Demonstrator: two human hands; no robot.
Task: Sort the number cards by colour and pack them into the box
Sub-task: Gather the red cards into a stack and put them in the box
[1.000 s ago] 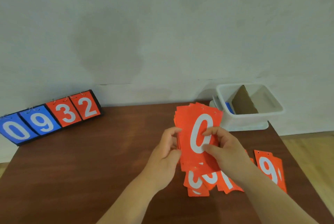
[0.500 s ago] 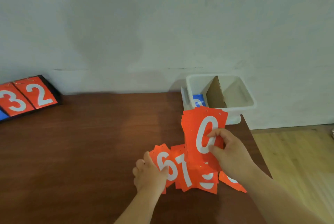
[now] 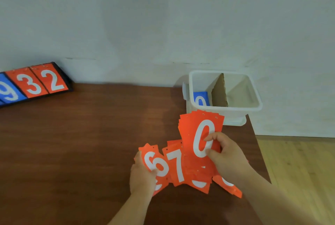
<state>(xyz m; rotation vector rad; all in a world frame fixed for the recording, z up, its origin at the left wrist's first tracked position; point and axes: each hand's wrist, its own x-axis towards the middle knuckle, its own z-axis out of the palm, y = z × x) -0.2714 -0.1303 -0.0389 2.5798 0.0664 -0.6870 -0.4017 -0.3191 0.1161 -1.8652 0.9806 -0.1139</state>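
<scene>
My right hand [image 3: 223, 154] grips an upright stack of red number cards [image 3: 201, 130] with a white 0 on top, held just in front of the white plastic box [image 3: 253, 97]. My left hand [image 3: 142, 175] holds a red 6 card [image 3: 154, 161] at the left of a loose pile of red cards [image 3: 176, 166] lying on the table, a 7 showing. A cardboard divider [image 3: 219, 92] splits the box; blue cards [image 3: 200, 97] stand in its left half, the right half shows only its floor.
A black scoreboard [image 3: 36, 83] with blue and red digits 9, 3, 2 leans on the wall at the back left. The brown table [image 3: 81, 143] ends just right of the box, with wooden floor [image 3: 299, 170] beyond. The wall runs close behind.
My left hand let go of the 0 stack, dropped to the loose pile and took hold of the 6 card. My right hand kept the stack. The view swung right, then partly back left.
</scene>
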